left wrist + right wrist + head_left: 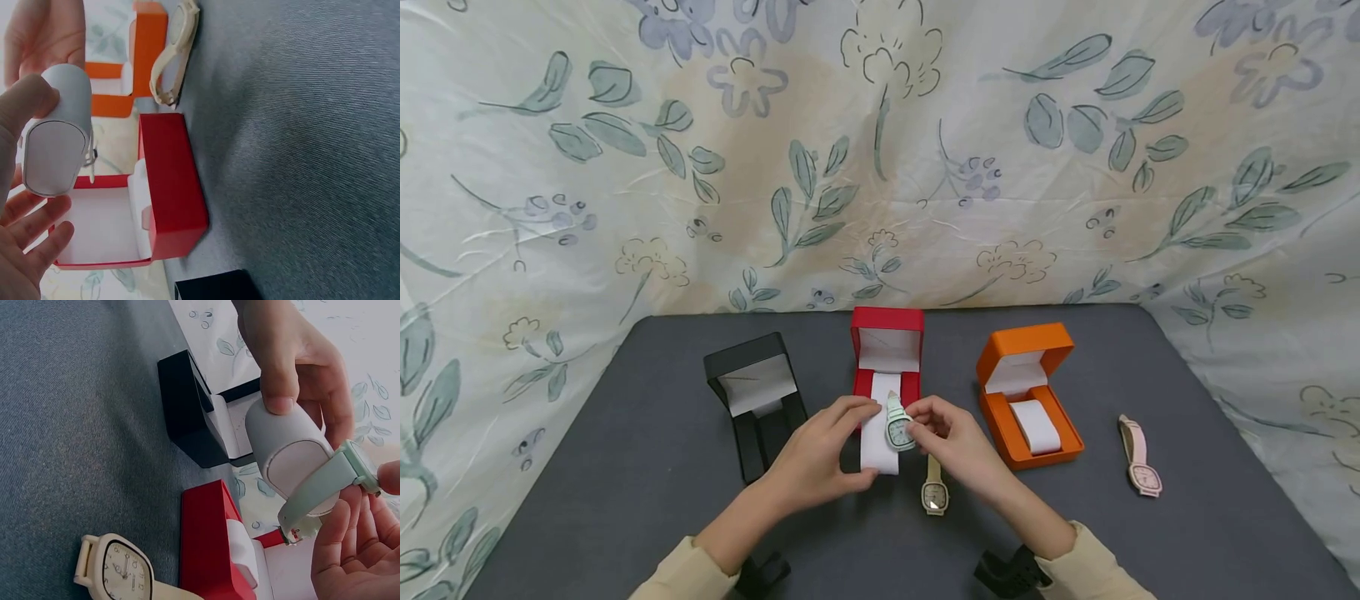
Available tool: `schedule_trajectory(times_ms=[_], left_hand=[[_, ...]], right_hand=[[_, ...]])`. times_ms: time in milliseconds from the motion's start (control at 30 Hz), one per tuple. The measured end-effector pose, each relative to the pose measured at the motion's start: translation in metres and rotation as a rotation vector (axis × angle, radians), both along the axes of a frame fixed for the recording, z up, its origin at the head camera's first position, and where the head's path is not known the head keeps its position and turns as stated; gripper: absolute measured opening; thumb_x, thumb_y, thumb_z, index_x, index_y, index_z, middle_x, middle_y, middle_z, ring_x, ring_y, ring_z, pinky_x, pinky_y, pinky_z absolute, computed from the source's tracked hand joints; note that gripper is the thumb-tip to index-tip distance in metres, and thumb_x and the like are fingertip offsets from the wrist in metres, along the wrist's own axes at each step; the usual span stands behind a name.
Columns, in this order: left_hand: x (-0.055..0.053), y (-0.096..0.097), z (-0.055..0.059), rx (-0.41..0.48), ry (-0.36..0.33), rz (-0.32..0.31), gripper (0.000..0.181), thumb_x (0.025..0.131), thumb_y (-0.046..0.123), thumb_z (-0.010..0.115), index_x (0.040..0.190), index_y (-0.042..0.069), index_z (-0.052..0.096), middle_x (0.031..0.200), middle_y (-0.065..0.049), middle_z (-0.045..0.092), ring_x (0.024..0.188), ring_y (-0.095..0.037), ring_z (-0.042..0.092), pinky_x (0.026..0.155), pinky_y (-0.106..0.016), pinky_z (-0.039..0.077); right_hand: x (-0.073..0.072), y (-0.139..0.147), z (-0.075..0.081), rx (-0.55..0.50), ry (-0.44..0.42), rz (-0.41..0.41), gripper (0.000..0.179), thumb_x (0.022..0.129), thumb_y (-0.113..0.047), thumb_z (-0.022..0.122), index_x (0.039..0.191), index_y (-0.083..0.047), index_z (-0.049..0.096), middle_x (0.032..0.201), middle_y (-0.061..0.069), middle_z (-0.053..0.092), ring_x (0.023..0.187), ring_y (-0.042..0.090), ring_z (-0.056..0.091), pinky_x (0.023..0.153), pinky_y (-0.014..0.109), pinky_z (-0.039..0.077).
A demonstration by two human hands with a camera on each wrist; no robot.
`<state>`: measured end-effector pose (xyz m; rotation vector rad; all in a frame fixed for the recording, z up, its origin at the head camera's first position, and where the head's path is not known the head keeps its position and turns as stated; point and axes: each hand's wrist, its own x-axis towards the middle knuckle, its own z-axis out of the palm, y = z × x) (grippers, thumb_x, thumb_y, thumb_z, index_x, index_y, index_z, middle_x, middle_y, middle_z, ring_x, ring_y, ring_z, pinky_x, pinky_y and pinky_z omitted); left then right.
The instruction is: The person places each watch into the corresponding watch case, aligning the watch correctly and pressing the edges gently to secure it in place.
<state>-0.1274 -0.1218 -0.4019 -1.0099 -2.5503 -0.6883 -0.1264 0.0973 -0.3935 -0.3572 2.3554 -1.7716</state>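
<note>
Mint-green watch, pinched at its case by my right hand, is just beside the right end of the white cushion, its long axis running roughly away from me, strap curving past the cushion's end face. My left hand, partly curled, grips that cushion between thumb and fingers, near the red box. Grey tabletop spreads beneath; flowered fabric hangs behind.
</note>
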Motion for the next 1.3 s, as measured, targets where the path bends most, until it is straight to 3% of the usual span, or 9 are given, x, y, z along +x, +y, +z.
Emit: schedule_trajectory(times_ms=[367, 700, 967, 1300], left_hand=[[-0.006, 0.007, 0.001, 0.004, 0.011, -0.013, 0.068, 0.066, 0.032, 0.079, 0.125, 0.014, 0.052, 0.125, 0.002, 0.050, 0.100, -0.013, 0.056, 0.082, -0.031, 0.051], [-0.008, 0.008, 0.000, 0.001, 0.026, -0.026, 0.066, 0.066, 0.031, 0.078, 0.124, 0.013, 0.053, 0.124, 0.001, 0.051, 0.097, -0.012, 0.056, 0.080, -0.029, 0.051], [-0.008, 0.008, -0.002, 0.009, 0.036, -0.022, 0.065, 0.066, 0.031, 0.078, 0.123, 0.013, 0.053, 0.123, 0.001, 0.051, 0.098, -0.012, 0.057, 0.080, -0.029, 0.052], [-0.008, 0.009, -0.001, 0.019, 0.043, -0.024, 0.066, 0.066, 0.031, 0.078, 0.123, 0.013, 0.053, 0.123, 0.001, 0.051, 0.098, -0.011, 0.056, 0.079, -0.028, 0.052]], right_hand=[[0.000, 0.004, -0.005, -0.004, -0.021, -0.010, 0.019, 0.089, -0.015, 0.059, 0.106, -0.007, 0.058, 0.090, 0.008, 0.060, 0.079, 0.037, 0.056, 0.070, 0.036, 0.053], [0.000, 0.007, -0.010, 0.037, 0.018, -0.004, 0.022, 0.090, -0.016, 0.059, 0.108, -0.005, 0.057, 0.089, 0.006, 0.059, 0.071, 0.017, 0.054, 0.063, 0.026, 0.049], [0.000, 0.008, -0.014, 0.191, 0.109, -0.019, 0.011, 0.090, -0.026, 0.059, 0.092, -0.015, 0.062, 0.078, 0.005, 0.059, 0.065, 0.011, 0.052, 0.058, 0.023, 0.045], [0.000, 0.011, -0.017, 0.200, 0.163, 0.013, 0.019, 0.092, -0.030, 0.055, 0.078, -0.019, 0.059, 0.069, -0.003, 0.051, 0.058, 0.008, 0.046, 0.054, 0.021, 0.040]])
